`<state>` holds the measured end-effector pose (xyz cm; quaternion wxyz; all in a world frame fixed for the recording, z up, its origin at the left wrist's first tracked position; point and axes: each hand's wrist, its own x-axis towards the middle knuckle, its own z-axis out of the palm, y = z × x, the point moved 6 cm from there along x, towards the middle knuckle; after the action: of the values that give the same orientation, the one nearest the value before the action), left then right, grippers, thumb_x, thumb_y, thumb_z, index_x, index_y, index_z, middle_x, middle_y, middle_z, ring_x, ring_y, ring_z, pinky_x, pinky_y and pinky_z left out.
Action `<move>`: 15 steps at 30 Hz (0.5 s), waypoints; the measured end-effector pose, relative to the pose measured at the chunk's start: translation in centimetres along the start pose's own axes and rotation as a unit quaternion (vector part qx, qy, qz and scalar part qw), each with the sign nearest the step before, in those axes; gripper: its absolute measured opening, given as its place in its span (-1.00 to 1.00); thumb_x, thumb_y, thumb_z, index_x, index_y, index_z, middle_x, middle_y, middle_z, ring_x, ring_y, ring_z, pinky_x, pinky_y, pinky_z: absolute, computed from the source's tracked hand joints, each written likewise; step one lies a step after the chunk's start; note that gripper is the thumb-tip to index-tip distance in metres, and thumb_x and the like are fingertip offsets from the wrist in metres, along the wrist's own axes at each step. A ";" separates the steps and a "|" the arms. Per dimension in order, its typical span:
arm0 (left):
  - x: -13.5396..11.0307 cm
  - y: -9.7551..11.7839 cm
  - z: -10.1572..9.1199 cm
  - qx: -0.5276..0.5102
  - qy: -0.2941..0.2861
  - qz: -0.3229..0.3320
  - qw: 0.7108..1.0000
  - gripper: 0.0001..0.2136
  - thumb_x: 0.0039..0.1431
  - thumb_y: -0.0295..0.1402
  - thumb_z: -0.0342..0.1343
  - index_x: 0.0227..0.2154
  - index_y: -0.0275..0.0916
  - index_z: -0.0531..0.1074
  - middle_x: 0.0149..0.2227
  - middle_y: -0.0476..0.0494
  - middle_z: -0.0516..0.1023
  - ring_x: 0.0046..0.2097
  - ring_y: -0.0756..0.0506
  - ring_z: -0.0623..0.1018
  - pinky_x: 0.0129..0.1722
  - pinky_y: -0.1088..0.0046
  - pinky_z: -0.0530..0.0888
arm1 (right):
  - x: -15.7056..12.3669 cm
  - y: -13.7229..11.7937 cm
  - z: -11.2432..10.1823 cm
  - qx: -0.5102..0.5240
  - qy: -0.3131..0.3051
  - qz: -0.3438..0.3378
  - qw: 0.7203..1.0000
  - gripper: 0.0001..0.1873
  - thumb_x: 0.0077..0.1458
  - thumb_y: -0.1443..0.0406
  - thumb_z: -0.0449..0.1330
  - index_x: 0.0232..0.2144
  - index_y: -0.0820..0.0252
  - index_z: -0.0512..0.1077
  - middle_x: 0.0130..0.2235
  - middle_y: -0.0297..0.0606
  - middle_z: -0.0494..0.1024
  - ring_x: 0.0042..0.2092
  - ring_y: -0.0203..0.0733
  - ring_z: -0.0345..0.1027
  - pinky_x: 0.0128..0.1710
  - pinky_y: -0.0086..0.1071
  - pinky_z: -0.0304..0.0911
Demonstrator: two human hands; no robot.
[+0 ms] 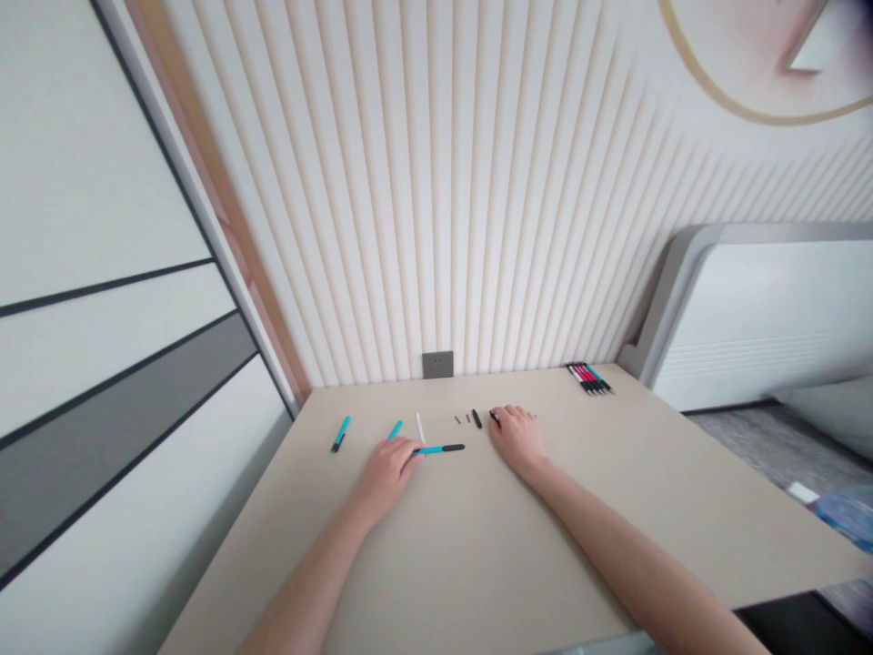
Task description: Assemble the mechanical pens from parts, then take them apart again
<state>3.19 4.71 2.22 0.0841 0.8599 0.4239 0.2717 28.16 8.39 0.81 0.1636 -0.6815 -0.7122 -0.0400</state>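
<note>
My left hand (386, 473) is closed on a blue pen barrel (431, 450) with a black grip (454, 448), which points right just above the table. A second blue piece (395, 428) shows behind its fingers, partly hidden by them. My right hand (516, 437) rests on the table, fingers curled and pinching a small black pen part (495, 418). Between the hands lie a thin white tube (420, 426), two tiny dark pieces, perhaps springs (457, 420), and a black pen grip (476, 418). Farther left lies a blue and black pen piece (341, 435).
Several pens (590, 378) in black, red, white and blue lie in a row at the table's (464, 564) back right. A grey socket (437, 365) is on the ribbed wall behind. To the right stand a bed headboard (764, 318) and a clear bluish plastic item (846, 514).
</note>
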 end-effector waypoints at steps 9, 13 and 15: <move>-0.1 -0.4 -0.3 0.002 0.008 -0.004 1.000 -0.81 0.33 -0.32 -0.03 -0.15 -0.17 0.46 -0.17 -0.10 0.59 -0.08 -0.14 0.53 -0.02 0.20 0.44 | -2.4 0.2 -2.5 0.013 0.030 -0.028 0.999 -0.71 0.31 0.19 0.00 -0.08 0.11 0.47 -0.12 -0.15 0.55 -0.03 -0.08 0.35 -0.02 -0.27 0.12; -0.1 -0.2 -0.5 0.001 0.013 0.000 1.000 -0.81 0.33 -0.33 -0.04 -0.14 -0.16 0.47 -0.17 -0.09 0.59 -0.08 -0.14 0.53 -0.02 0.21 0.45 | -9.5 5.1 -5.0 0.076 0.085 -0.061 0.992 -0.69 0.31 0.16 -0.01 -0.12 0.10 0.48 -0.11 -0.16 0.55 -0.06 -0.08 0.38 -0.04 -0.23 0.18; 0.0 -0.1 -0.6 0.002 0.015 0.000 1.000 -0.81 0.32 -0.34 -0.03 -0.15 -0.16 0.47 -0.17 -0.09 0.59 -0.08 -0.14 0.54 -0.02 0.20 0.45 | -13.7 8.0 -6.1 0.101 0.152 -0.060 0.981 -0.71 0.30 0.15 0.01 -0.16 0.09 0.49 -0.14 -0.15 0.55 -0.09 -0.05 0.40 -0.08 -0.20 0.21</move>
<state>2.83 4.74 2.68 0.0760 0.8560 0.4253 0.2839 37.39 -5.91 1.32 0.3350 -0.6034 -0.7192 -0.0805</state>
